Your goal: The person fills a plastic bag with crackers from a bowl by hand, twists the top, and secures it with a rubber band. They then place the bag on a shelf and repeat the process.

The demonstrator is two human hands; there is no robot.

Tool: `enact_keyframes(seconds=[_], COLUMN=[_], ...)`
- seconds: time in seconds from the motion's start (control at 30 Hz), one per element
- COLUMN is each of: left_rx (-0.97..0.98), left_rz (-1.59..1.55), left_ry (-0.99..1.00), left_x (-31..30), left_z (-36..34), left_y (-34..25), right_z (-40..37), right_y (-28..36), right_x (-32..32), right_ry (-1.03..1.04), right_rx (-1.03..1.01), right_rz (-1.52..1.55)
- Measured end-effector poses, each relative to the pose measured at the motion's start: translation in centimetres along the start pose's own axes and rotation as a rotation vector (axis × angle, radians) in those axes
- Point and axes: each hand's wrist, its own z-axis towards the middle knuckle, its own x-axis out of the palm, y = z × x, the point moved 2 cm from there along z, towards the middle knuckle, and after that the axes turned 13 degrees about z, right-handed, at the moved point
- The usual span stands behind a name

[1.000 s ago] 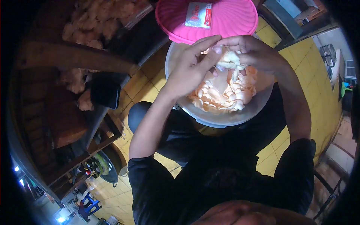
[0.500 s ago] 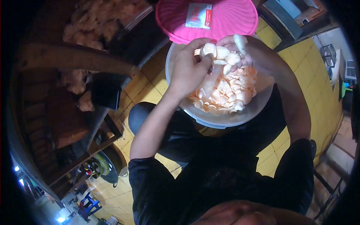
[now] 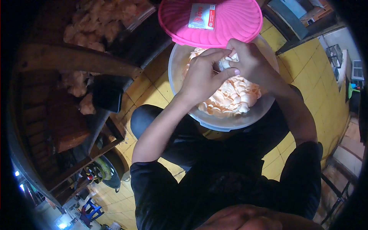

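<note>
L hand [image 3: 205,74] & R hand [image 3: 253,63], fingers curled round pale chips [image 3: 232,60], abv. plastic tub [image 3: 216,125].

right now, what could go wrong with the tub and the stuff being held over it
The held pale pieces look thin and brittle, so a hard squeeze might crumble them. The packet lies on the pink lid and could slide off if bumped. The tub sits close to the folded legs; shifting them might jolt it.
</note>
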Motion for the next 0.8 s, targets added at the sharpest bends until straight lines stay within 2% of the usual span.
enact_keyframes(seconds=[0.07, 0.13, 0.27, 0.33, 0.47, 0.53, 0.57, 0.63, 0.67, 0.73, 0.77, 0.8], left_rx=[-0.018, -0.019, -0.096, -0.1, -0.084, -0.26, -0.262, -0.291, -0.296, -0.319, -0.32, -0.299], left_rz=[0.068, 0.072, 0.259, 0.244, 0.035, -0.178, -0.179, -0.381, -0.383, -0.387, -0.387, -0.406], left_ry=[-0.012, -0.022, 0.0, -0.047, -0.061, 0.032, 0.033, 0.035, 0.034, 0.012, 0.013, -0.006], left_x=[-0.2, -0.9, -1.5, -1.1, -1.1, -1.5, -1.4, -1.3, -1.4, -1.8, -1.8, -1.8], left_z=[0.1, 0.4, 0.5, 0.3, 0.5, 0.5, 0.5, 0.7, 0.7, 0.8, 0.9, 0.9], left_y=[0.2, 0.6, 0.7, 1.0, 1.6, 0.7, 0.8, 1.2, 1.2, 1.0, 1.1, 1.1], right_z=[0.3, 0.6, 1.8, 1.2, 1.2, 1.3, 1.3, 1.6, 1.5, 1.1, 0.8, 0.7], right_y=[0.9, 0.4, 0.6, 0.8, 1.4, 1.2, 1.0, 0.8, 0.8, 1.1, 1.2, 1.6], right_x=[-0.4, -0.7, -1.8, -1.4, -1.1, -1.0, -1.1, -1.2, -0.6, 1.0, 1.1, 1.0], right_ry=[-0.006, 0.091, 0.231, 0.064, -0.035, -0.055, -0.054, 0.088, 0.092, 0.061, 0.062, 0.07], right_rx=[-0.04, 0.394, 0.349, 0.553, 0.573, 0.486, 0.488, 0.377, 0.381, 0.365, 0.366, 0.21], right_rz=[-0.036, 0.434, 0.455, 0.907, 0.955, 0.887, 0.888, 0.748, 0.75, 0.97, 0.971, 0.701])
